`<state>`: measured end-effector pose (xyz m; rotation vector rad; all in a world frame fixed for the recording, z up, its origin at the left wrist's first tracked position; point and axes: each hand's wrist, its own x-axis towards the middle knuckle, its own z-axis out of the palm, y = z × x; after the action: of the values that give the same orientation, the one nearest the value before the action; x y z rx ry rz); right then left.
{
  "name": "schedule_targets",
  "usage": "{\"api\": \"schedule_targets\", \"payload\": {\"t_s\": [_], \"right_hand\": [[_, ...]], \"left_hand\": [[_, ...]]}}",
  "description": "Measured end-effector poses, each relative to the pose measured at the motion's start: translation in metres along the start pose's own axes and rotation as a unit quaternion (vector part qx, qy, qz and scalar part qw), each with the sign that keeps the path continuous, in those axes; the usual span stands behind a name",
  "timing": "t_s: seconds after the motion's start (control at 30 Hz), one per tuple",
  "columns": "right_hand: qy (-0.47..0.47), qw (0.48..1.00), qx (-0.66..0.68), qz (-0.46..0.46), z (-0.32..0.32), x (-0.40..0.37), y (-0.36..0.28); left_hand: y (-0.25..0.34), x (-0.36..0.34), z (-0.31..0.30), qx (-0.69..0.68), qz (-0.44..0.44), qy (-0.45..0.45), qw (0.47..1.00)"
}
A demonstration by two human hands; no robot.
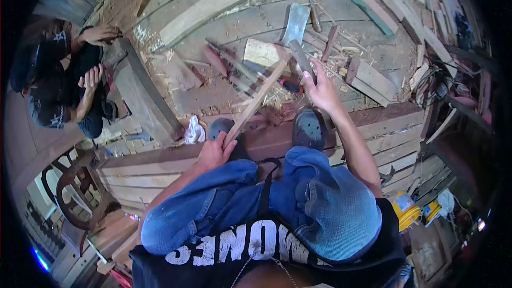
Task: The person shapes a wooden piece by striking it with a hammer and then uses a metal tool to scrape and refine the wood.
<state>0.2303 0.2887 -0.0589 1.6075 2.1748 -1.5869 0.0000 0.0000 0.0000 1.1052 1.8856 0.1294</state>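
My left hand (215, 150) is wrapped round the near end of a thin wooden strip (257, 102), which slants up and to the right. The strip's far end rests by a pale wood block (262, 53). My right hand (321, 86) is near the lower end of a dark, flat bar (301, 57), with thumb and fingers round it. Just beyond the bar lies a wide metal blade (296, 23). Below the strip's far end is a tool with a red and black handle (290, 86).
At the left a co-worker's hands (92, 76) are near a thick timber (140, 93). A white cloth (195, 130) lies by my left shoe. Stacked planks (144, 175) run below my feet. Wood offcuts (373, 81) and shavings lie to the right, with yellow containers (406, 210) lower down.
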Motion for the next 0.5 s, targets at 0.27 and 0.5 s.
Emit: {"api": "schedule_targets", "payload": {"t_s": [0.27, 0.5], "right_hand": [[-0.058, 0.988, -0.119, -0.076, 0.027, 0.018, 0.027], [-0.101, 0.979, -0.165, -0.067, 0.032, 0.022, 0.020]], "left_hand": [[-0.002, 0.015, 0.008, 0.074, -0.052, -0.039, 0.995], [0.019, 0.035, 0.001, -0.172, -0.133, -0.123, 0.968]]}}
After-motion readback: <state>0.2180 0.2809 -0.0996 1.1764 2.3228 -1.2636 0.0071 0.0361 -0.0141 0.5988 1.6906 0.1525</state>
